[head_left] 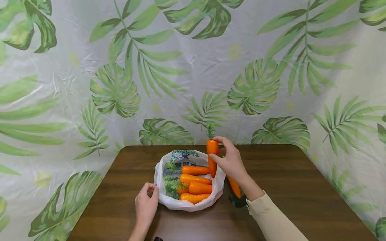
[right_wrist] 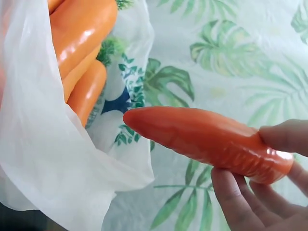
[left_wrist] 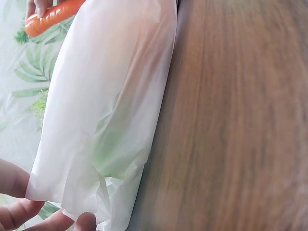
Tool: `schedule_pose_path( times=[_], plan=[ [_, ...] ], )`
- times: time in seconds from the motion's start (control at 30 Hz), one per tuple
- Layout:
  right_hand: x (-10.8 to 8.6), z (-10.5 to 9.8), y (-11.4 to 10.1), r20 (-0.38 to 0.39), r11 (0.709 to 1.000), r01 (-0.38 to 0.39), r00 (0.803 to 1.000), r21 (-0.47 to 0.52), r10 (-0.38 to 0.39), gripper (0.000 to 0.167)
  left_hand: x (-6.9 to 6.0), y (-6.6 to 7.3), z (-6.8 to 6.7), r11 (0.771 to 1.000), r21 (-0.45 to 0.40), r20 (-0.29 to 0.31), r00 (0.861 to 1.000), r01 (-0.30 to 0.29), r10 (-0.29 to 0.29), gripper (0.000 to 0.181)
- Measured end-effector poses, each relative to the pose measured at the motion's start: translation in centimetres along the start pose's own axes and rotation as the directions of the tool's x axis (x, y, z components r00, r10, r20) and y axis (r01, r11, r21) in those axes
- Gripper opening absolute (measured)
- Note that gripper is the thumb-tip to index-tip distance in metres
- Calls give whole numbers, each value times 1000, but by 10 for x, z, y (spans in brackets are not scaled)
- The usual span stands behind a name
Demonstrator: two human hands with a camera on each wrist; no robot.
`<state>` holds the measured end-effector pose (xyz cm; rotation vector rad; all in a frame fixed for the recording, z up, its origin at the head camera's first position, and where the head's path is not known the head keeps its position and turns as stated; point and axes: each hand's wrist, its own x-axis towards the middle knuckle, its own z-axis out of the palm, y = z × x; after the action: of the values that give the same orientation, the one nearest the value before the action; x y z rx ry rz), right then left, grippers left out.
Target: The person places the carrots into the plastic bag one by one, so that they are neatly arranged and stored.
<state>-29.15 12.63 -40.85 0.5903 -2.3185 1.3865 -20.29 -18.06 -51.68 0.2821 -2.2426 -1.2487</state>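
Note:
A white plastic bag stands on the table, its rolled-open mouth showing several orange carrots with green tops. Between the thumb and fingers of my right hand is another carrot, held upright, green top up and tip down over the bag's right rim. The right wrist view shows this carrot gripped near its thick end, its tip pointing toward the bag. At the left rim, my left hand pinches the bag's edge; in the left wrist view its fingers lie against the plastic.
One more carrot lies right of the bag, partly hidden by my right wrist, with a dark object at its lower end. The brown wooden table meets a leaf-patterned sheet behind. A small black thing shows at the bottom edge.

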Motion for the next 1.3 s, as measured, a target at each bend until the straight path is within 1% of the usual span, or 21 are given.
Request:
schedule_pose_path(
  times=[0.13,0.27,0.37,0.47,0.57,0.67,0.87,1.03,1.13,1.3],
  plan=[
    [5,6,-2,51,999,32,998,-10,-32,58,1,0,0,1000,3,-6,1000,-10,10,11],
    [8,16,1,102,998,70,992,12,-70,57,1,0,0,1000,3,-9,1000,-14,14,11],
    [8,25,6,155,996,84,984,36,-89,55,1,0,-1,1000,-1,-7,1000,-13,13,11],
    [9,33,11,220,995,93,970,34,-99,55,0,-1,-1,1000,-2,-6,1000,-7,7,11],
    [8,40,16,288,994,108,952,12,-107,56,-1,-1,-1,1000,1,-3,1000,-1,1,11],
    [9,44,19,351,990,136,929,-20,-121,56,-1,-2,-1,1000,7,2,1000,2,-2,11],
    [10,47,21,468,969,214,873,-122,-134,57,-1,-3,0,1000,8,0,1000,-4,4,11],
    [11,47,20,526,954,252,840,-163,-133,58,1,-5,1,1000,11,2,1000,-5,5,10],
    [11,47,21,559,947,261,821,-189,-115,56,2,-5,1,1000,10,6,1000,-4,4,10],
    [9,46,27,625,924,289,777,-249,-75,52,1,-5,2,1000,7,11,1000,-8,8,11]
  ],
)
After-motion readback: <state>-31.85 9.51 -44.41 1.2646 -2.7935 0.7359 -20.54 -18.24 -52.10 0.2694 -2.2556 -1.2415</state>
